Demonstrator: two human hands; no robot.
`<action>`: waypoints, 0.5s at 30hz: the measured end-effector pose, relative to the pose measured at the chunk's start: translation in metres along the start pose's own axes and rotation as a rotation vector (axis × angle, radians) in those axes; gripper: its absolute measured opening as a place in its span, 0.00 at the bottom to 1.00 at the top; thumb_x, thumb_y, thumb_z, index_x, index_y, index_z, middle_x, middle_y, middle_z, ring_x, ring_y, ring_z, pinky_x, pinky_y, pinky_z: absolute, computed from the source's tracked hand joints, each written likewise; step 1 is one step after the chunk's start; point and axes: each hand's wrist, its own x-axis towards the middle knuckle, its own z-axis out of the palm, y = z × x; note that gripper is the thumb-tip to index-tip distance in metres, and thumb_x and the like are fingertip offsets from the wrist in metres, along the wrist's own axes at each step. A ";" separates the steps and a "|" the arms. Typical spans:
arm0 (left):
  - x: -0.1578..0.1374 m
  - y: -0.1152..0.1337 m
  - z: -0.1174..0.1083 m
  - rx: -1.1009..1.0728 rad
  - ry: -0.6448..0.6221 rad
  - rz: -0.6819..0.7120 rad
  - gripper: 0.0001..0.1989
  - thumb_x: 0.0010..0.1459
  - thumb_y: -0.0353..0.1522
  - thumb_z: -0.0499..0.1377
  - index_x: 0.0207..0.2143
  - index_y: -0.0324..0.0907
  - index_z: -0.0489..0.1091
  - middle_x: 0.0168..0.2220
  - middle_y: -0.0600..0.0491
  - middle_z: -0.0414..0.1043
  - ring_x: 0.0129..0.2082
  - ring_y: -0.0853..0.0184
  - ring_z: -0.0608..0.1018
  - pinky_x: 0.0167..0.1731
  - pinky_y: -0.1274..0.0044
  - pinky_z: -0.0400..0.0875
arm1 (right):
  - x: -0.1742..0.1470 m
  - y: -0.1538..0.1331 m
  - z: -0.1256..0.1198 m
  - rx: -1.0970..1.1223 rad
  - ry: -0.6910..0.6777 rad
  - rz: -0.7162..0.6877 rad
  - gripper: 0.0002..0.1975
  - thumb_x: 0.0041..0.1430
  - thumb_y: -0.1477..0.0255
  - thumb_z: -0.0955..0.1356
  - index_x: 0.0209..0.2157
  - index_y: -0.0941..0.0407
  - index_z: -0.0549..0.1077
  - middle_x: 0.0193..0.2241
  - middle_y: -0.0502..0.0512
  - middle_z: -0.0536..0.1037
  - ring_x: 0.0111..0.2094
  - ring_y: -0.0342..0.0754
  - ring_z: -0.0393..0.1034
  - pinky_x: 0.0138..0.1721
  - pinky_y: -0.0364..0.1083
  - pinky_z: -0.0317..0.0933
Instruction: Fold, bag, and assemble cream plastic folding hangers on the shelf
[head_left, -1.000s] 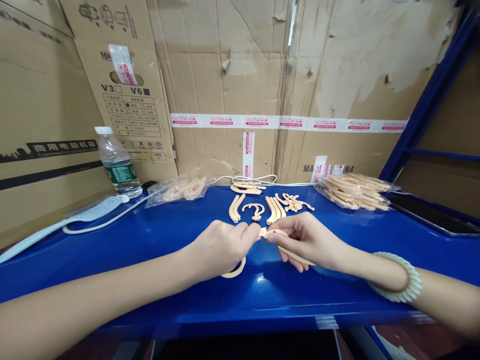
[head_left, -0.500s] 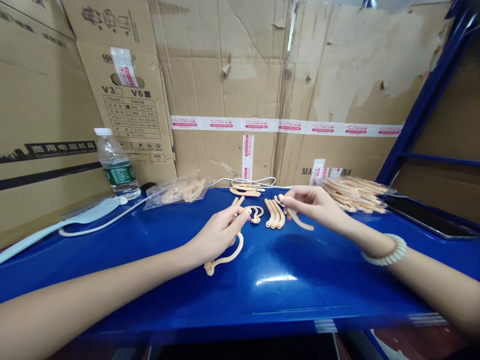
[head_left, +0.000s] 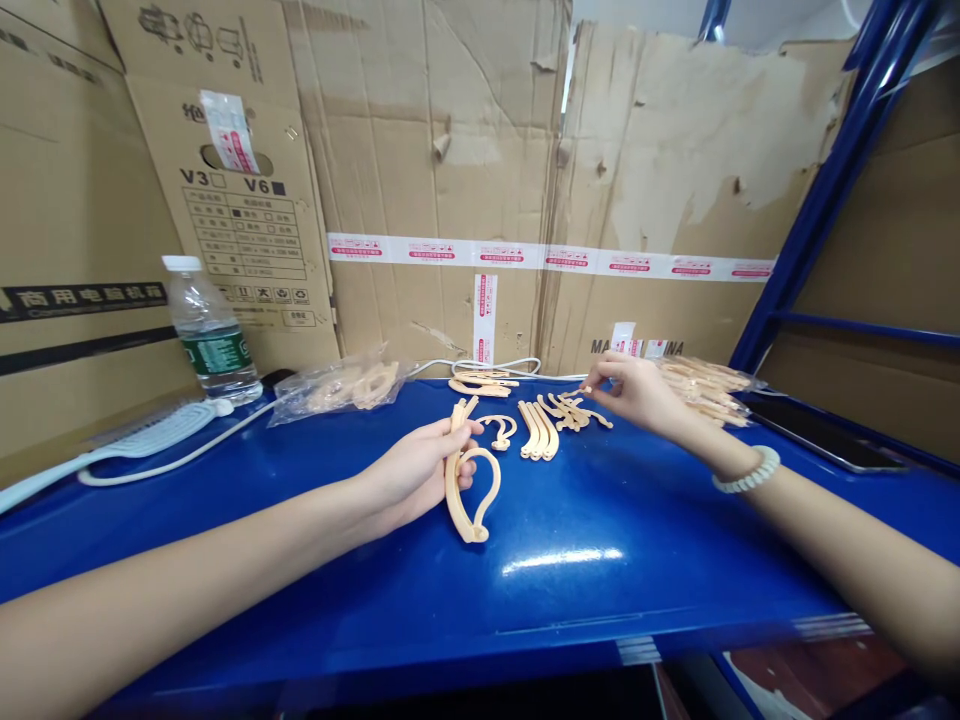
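Observation:
My left hand (head_left: pixel 431 460) is closed around a beige curved piece (head_left: pixel 459 500), which looks like a folding clothes hanger part with a hook-shaped loop hanging below the fingers. My right hand (head_left: pixel 626 392) pinches a thin, small beige piece (head_left: pixel 576 391) just above a loose pile of small curved beige pieces (head_left: pixel 574 412). Between the hands, several longer curved beige arms (head_left: pixel 538 432) lie side by side. Beyond my left fingertips rest some hook-shaped beige pieces (head_left: pixel 501 432) on the blue table (head_left: pixel 570 620).
Flat beige pieces (head_left: pixel 480 384) lie at the back by a white cable (head_left: pixel 517 364). Plastic bags of beige parts sit left (head_left: pixel 341 388) and right (head_left: pixel 709 388). A water bottle (head_left: pixel 214 345), a pale blue hairbrush (head_left: pixel 157 435) and a dark phone (head_left: pixel 829 432) line the sides. Cardboard (head_left: pixel 442 180) walls the back.
The piece in my left hand has turned, so its long arm and loop now show. My right hand has moved slightly back over the pile of small pieces. The view has shifted a little.

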 end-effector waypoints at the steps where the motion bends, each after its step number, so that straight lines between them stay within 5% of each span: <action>1: 0.000 0.001 0.001 -0.006 0.001 -0.008 0.07 0.63 0.22 0.49 0.38 0.35 0.65 0.27 0.54 0.61 0.21 0.75 0.67 0.22 0.81 0.63 | 0.000 0.000 0.002 -0.019 -0.023 -0.003 0.06 0.53 0.77 0.66 0.25 0.57 0.73 0.27 0.55 0.74 0.28 0.46 0.69 0.28 0.43 0.63; 10: -0.002 0.002 0.000 0.030 -0.057 0.007 0.10 0.59 0.19 0.52 0.41 0.36 0.68 0.29 0.52 0.65 0.26 0.73 0.72 0.30 0.78 0.71 | -0.003 0.003 0.009 -0.193 -0.278 0.005 0.14 0.46 0.88 0.62 0.28 0.60 0.75 0.28 0.57 0.76 0.30 0.47 0.71 0.33 0.44 0.63; 15: -0.004 0.002 -0.002 0.096 -0.080 0.051 0.09 0.57 0.21 0.56 0.40 0.37 0.70 0.29 0.53 0.67 0.27 0.74 0.73 0.35 0.76 0.70 | -0.006 -0.015 0.008 -0.098 -0.232 -0.052 0.14 0.52 0.86 0.61 0.34 0.59 0.75 0.33 0.58 0.77 0.34 0.48 0.72 0.37 0.46 0.64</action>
